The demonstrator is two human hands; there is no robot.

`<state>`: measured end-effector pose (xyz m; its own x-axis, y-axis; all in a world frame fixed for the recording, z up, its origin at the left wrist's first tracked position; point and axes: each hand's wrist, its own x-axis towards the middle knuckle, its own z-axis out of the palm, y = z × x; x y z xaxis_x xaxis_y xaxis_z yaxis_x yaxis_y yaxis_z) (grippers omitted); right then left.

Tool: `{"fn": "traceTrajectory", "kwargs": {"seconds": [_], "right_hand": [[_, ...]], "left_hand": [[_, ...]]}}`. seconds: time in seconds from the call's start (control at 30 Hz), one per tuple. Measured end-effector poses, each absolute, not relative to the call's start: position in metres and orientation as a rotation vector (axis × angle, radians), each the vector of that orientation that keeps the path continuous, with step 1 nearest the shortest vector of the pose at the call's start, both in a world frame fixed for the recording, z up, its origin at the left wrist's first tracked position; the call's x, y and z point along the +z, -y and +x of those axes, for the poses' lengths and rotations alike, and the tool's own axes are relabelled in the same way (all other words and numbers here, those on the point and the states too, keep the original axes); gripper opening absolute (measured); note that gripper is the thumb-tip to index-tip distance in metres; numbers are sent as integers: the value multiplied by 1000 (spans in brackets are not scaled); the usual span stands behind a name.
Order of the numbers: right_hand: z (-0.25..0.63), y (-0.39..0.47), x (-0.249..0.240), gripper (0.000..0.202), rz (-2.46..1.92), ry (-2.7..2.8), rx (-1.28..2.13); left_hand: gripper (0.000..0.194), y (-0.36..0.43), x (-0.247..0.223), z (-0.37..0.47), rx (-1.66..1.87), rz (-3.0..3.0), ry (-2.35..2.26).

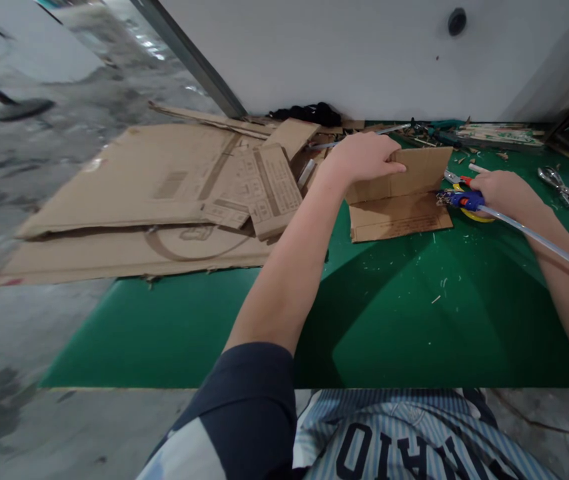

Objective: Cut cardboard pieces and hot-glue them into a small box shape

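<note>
My left hand point(364, 157) grips the top edge of a folded piece of cardboard point(399, 217). One panel of it stands up and the other lies flat on the green table. To the right, my right hand point(507, 190) is closed around a blue glue gun point(468, 199), its fingers partly hidden. The nozzle points left at the cardboard's right end. From the gun's back a long clear glue stick point(539, 232) runs across my forearm. Beside the gun lie a yellow ring-shaped thing point(482, 217) and red-handled pliers point(452, 177).
Flattened cardboard sheets point(164, 173) are piled on the left, overhanging the green table point(164, 327). A smaller printed cardboard piece point(272, 190) lies on them. Metal tool point(558, 185) at right; black cloth point(309, 115) and scraps along the white wall point(364, 60).
</note>
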<state>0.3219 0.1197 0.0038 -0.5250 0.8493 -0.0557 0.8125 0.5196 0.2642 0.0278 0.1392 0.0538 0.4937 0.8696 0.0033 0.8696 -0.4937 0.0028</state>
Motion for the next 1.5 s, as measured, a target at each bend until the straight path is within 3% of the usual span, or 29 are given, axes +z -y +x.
{"fn": "traceTrajectory", "kwargs": {"seconds": [0.5, 0.93, 1.5], "right_hand": [[320, -121, -1, 22, 1342, -2802, 253], [310, -124, -10, 18, 1277, -2793, 338], [343, -128, -3, 23, 1408, -2679, 180]], "left_hand": [[42, -141, 53, 27, 13, 2714, -1579], [43, -139, 53, 27, 12, 2695, -1597], [43, -138, 55, 27, 15, 2674, -1580]]}}
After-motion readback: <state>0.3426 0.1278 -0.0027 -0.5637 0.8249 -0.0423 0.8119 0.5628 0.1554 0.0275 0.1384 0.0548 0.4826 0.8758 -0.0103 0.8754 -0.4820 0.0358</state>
